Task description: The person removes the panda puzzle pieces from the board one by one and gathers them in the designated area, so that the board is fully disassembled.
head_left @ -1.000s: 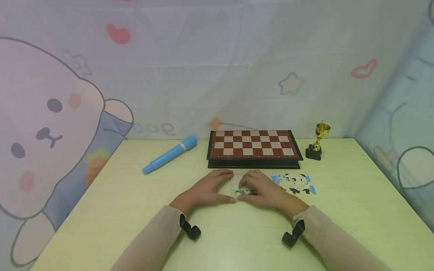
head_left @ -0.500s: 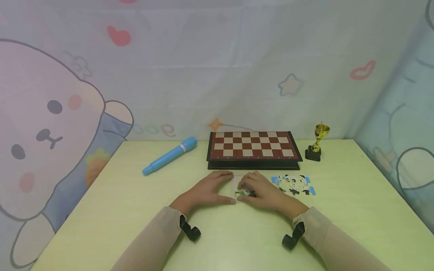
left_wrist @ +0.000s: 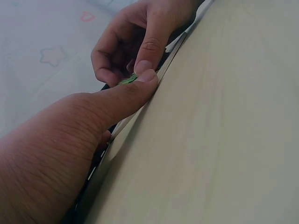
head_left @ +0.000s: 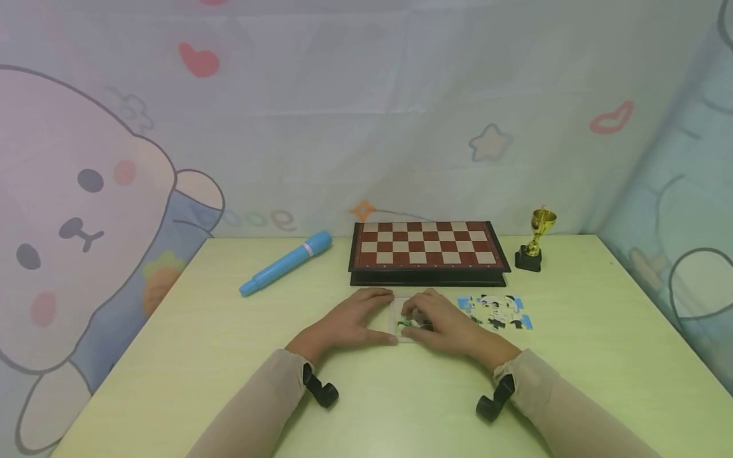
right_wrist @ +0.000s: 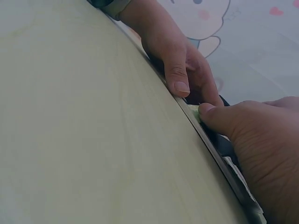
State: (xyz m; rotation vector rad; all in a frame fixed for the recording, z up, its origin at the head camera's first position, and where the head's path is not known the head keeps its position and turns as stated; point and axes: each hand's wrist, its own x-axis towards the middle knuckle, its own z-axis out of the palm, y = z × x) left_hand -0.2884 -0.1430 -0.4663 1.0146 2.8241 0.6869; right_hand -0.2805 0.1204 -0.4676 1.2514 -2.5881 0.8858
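A small flat clear puzzle tray (head_left: 397, 308) lies on the table in front of the chessboard. My left hand (head_left: 378, 317) holds its left end, thumb (left_wrist: 133, 91) on the near edge and fingers along the far edge. My right hand (head_left: 415, 319) is curled over the tray and pinches a green puzzle piece (left_wrist: 127, 80), also visible in the right wrist view as the green piece (right_wrist: 195, 112), against the tray just beside the left thumb. Most of the tray is hidden under both hands.
A patch of joined blue panda puzzle pieces (head_left: 497, 312) lies just right of my right hand. Behind the hands sits a folded chessboard (head_left: 428, 251), with a small gold trophy (head_left: 537, 239) to its right and a blue marker (head_left: 286, 261) at back left. Cartoon curtains surround the green table (head_left: 200, 356).
The right fingers have curled a little tighter over the green piece. The left hand and the tray have stayed put.
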